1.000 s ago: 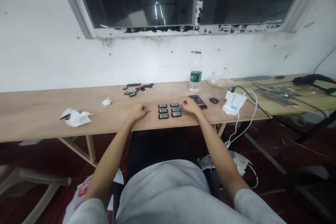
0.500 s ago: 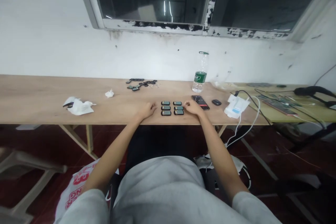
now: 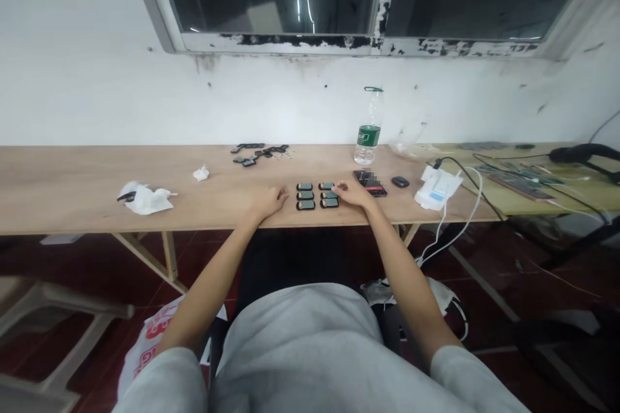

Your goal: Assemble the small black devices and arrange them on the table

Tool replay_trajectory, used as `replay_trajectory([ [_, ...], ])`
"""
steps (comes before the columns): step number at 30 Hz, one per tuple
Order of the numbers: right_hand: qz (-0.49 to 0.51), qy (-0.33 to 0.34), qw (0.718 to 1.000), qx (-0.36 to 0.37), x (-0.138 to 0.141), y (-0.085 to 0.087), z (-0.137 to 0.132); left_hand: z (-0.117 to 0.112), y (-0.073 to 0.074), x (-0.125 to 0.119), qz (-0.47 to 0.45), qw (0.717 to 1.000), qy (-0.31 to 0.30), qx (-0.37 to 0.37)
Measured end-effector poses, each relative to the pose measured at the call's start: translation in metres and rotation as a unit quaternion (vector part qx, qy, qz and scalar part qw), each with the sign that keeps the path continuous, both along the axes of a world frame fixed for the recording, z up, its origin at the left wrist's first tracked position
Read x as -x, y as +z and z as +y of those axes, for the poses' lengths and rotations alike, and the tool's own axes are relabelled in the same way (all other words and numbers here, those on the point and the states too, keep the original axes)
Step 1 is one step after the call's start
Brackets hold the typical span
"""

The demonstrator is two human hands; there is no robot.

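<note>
Several small black-framed pieces with grey-green faces [image 3: 305, 195] lie in two columns near the table's front edge. Left of them, my left hand [image 3: 274, 201] rests on the tabletop, its fingers loosely curled and slightly apart, with nothing visible in them. My right hand [image 3: 352, 193] is at the right column [image 3: 328, 195], fingertips bunched at the right ends of the upper and middle pieces. What lies between those fingertips, if anything, is too small to make out. A phone [image 3: 371, 183] lies just behind that hand.
Behind, a loose heap of similar dark pieces [image 3: 259, 153] lies near the wall. A water bottle [image 3: 368, 137] stands at the back. Further right are a black oval case [image 3: 400, 181], a white power strip [image 3: 437, 187] and cables. Crumpled tissues [image 3: 150, 199] lie left.
The camera view has shifted slightly. My right fingertips have moved a little left, over the ends of the right-hand pieces. My left hand stays in place.
</note>
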State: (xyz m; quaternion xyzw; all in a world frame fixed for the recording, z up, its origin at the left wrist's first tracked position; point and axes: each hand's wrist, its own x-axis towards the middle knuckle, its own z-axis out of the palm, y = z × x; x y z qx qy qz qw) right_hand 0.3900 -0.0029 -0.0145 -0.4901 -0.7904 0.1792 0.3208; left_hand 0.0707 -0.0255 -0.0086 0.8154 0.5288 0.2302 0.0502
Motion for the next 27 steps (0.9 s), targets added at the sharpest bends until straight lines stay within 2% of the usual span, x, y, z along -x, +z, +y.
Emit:
replay_trajectory([
  [4, 0.022, 0.031, 0.999, 0.011, -0.001, -0.004, 0.004, 0.000, -0.001, 0.001, -0.020, 1.000, -0.008, 0.005],
  [9, 0.042, 0.040, 0.998, 0.038, -0.004, -0.008, 0.007, 0.000, -0.001, 0.001, -0.019, 1.000, -0.006, 0.006],
  [15, 0.059, 0.040, 0.997, 0.035, -0.003, -0.007, 0.006, 0.002, -0.003, 0.002, -0.039, 0.999, -0.011, 0.010],
  [19, 0.055, 0.039, 0.997, 0.033, -0.003, -0.005, 0.004, 0.002, -0.003, 0.002, -0.020, 1.000, -0.013, 0.001],
  [24, 0.099, 0.048, 0.992, 0.053, 0.000, -0.002, 0.000, -0.001, 0.002, 0.000, -0.013, 1.000, 0.001, 0.002],
  [27, 0.140, 0.047, 0.988, 0.045, 0.004, 0.003, -0.004, -0.006, 0.009, -0.001, -0.038, 0.997, 0.044, -0.044],
])
